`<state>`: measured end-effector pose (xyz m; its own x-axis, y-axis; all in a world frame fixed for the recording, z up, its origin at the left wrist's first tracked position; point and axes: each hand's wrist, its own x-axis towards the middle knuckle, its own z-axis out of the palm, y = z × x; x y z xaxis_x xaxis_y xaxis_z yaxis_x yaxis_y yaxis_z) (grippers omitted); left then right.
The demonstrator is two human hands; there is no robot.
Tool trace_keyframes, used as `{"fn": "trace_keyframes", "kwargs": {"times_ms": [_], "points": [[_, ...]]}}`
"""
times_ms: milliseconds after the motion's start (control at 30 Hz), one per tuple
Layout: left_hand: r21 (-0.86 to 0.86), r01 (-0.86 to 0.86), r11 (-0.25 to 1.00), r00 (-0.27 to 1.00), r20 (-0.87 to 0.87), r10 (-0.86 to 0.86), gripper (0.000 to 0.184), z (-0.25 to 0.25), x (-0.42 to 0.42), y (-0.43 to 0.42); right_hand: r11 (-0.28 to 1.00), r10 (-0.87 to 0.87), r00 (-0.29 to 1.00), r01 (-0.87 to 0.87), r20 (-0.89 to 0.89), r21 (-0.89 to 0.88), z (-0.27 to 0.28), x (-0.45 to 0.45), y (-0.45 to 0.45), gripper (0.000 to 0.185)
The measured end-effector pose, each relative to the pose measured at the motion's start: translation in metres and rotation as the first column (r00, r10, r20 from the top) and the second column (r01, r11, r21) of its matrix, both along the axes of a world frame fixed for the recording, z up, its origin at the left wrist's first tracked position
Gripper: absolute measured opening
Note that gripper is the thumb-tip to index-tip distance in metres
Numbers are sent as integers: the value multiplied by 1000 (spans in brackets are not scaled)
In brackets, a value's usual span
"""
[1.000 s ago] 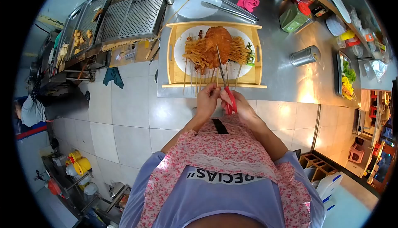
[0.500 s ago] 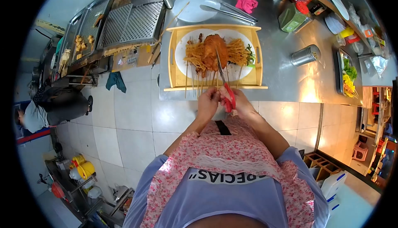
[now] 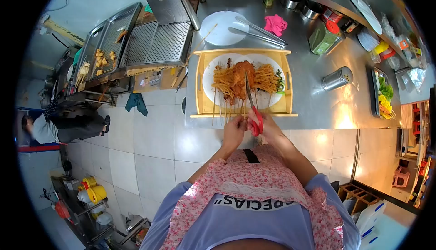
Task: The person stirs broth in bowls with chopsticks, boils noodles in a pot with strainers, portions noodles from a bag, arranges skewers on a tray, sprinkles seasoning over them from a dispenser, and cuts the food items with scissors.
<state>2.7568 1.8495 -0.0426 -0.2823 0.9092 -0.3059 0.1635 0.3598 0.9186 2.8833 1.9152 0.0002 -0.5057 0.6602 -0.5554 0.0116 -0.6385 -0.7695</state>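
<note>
My left hand [image 3: 235, 132] is closed on the lower end of a wooden skewer [image 3: 245, 110], at the front edge of a wooden tray [image 3: 198, 84]. My right hand [image 3: 270, 129], close beside it, is closed round the red handles of scissors [image 3: 257, 122]. The blades reach over a large brown fried piece [image 3: 240, 83] on a white plate [image 3: 208, 78]. Golden fried strands [image 3: 267, 78] lie on either side of the piece, with green leaves at the right. Several more skewers stick out towards me.
Tongs [image 3: 261, 36] rest by a white plate [image 3: 218, 28] behind the tray, near a pink cloth [image 3: 275, 24]. A metal shaker [image 3: 337, 78] lies to the right. Perforated trays [image 3: 156, 45] stand left. A person [image 3: 68, 129] is at the far left.
The view has shifted, so the tray and counter appear lower and further right. Both hands keep their hold on the skewer and scissors.
</note>
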Motion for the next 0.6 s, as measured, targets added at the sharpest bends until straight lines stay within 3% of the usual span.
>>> {"fn": "trace_keyframes", "kwargs": {"times_ms": [200, 300, 600], "points": [[66, 62, 996, 997, -59, -58, 14, -1, 2, -10, 998, -50, 998, 48, -46, -41, -9, -2, 15, 46], [-23, 49, 999, 999, -16, -50, 13, 0, 1, -9, 1000, -21, 999, 21, 37, -2, -5, -2, 17, 46], [19, 29, 999, 999, -32, -28, 12, 3, 1, -10, 999, -22, 999, 21, -26, -27, -20, -9, 18, 47]]}}
